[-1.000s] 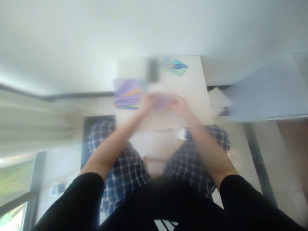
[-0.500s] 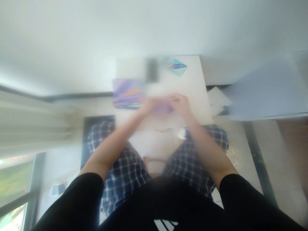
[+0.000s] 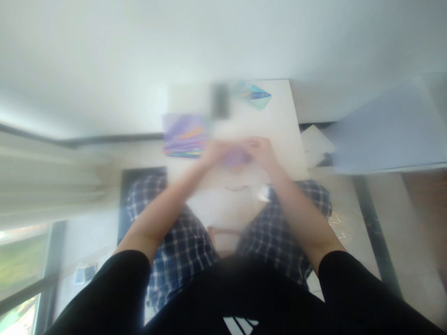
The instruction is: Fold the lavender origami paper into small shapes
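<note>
The picture is blurred. My left hand and my right hand meet over a small white table. Between them is a small purple piece, probably paper, and both hands close on it with curled fingers. A purple pack with coloured stripes lies on the table just left of my left hand. A dark upright object stands behind the hands. A teal folded paper lies at the far right of the table.
A white wall rises behind the table. A pale blue-grey surface and a white sheet sit to the right. My legs in checked shorts are under the table's near edge. A window is at the lower left.
My hands have drawn a little closer together around the purple piece, and it looks more bunched between them than a second ago. Nothing else on the table has moved.
</note>
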Demonstrator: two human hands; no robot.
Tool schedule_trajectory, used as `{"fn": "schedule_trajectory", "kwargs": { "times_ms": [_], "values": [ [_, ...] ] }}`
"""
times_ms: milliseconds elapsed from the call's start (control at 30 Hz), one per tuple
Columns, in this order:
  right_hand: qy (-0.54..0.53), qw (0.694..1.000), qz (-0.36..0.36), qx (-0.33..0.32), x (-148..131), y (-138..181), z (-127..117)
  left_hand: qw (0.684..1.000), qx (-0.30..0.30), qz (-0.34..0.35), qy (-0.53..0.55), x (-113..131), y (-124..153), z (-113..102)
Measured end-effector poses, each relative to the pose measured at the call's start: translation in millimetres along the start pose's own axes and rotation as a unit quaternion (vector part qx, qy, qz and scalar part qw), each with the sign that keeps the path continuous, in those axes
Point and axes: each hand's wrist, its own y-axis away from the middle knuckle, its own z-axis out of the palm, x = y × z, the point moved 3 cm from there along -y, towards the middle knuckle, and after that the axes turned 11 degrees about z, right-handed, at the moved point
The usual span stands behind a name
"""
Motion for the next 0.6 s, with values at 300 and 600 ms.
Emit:
{"fn": "schedule_trajectory", "kwargs": {
  "times_ms": [300,600],
  "values": [
    [0.013,0.999,-0.018,-0.028,-3.3,-2.9,-2.3,0.998,-0.028,0.049,0.023,-2.9,-2.6,-1.3],
    [0.067,0.996,-0.060,0.009,-8.9,-0.3,-2.7,0.999,-0.019,0.026,0.017,-8.4,-4.5,0.9]
  ]
}}
